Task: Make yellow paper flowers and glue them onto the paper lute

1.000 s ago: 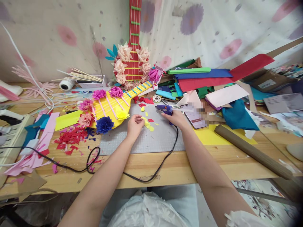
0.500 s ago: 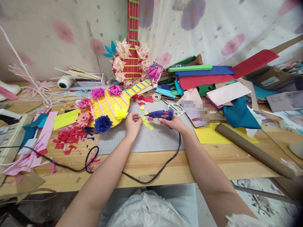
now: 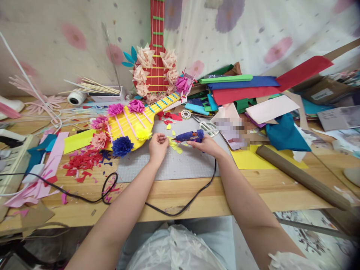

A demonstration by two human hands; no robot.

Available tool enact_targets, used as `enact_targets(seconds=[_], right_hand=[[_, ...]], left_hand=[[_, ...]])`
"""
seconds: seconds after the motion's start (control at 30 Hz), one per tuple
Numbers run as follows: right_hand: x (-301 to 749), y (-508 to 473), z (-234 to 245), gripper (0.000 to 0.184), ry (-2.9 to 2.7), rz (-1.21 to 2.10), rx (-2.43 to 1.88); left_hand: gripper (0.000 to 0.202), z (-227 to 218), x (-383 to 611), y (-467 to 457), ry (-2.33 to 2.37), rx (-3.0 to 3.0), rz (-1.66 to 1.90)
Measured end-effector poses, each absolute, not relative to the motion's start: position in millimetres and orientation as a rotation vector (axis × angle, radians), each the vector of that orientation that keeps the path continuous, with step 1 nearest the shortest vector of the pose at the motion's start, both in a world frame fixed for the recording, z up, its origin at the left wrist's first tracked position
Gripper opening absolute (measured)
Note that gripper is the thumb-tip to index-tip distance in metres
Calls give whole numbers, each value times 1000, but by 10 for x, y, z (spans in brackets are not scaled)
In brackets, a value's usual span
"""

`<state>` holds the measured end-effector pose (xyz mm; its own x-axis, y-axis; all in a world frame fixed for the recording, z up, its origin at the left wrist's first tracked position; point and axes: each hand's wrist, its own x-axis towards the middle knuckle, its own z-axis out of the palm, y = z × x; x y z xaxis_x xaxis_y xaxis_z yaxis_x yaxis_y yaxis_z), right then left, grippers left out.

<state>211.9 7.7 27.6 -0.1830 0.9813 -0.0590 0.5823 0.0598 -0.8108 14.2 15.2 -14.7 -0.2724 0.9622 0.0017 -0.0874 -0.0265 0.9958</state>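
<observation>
My right hand (image 3: 206, 144) grips a blue hot glue gun (image 3: 189, 136), its nozzle aimed left at my other fingertips. The fingers of my left hand (image 3: 158, 145) are pinched together just short of the nozzle; what they hold is too small to make out. Yellow paper petals (image 3: 177, 149) are scattered on the grey cutting mat (image 3: 177, 168) under the nozzle. Left of my left hand lies a yellow paper guitar (image 3: 128, 129). It carries pink strips and paper flowers, including a yellow flower (image 3: 143, 132) and a dark blue flower (image 3: 123, 146).
A black cord (image 3: 180, 213) loops along the table's front edge. Scissors (image 3: 209, 127) and a white tape roll (image 3: 186, 114) lie behind the glue gun. Red paper scraps (image 3: 83, 163) are heaped at left, a brown roll (image 3: 300, 176) at right. Behind stands a red guitar (image 3: 157, 77).
The glue gun has tipped slightly, its nozzle a little lower by my left fingertips. My left hand has stayed almost still.
</observation>
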Motion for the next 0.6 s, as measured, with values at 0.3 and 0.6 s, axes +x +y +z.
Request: enact_targets(seconds=[0.3,0.6], right_hand=[[2116,68,293,36,-1791,988,-1571],[2101,80,279,37,-1759,991,-1558]], left_hand=[[22,-134,140,139,1337,1038,1460],[21,-157,133,139,1345,1082,1449]])
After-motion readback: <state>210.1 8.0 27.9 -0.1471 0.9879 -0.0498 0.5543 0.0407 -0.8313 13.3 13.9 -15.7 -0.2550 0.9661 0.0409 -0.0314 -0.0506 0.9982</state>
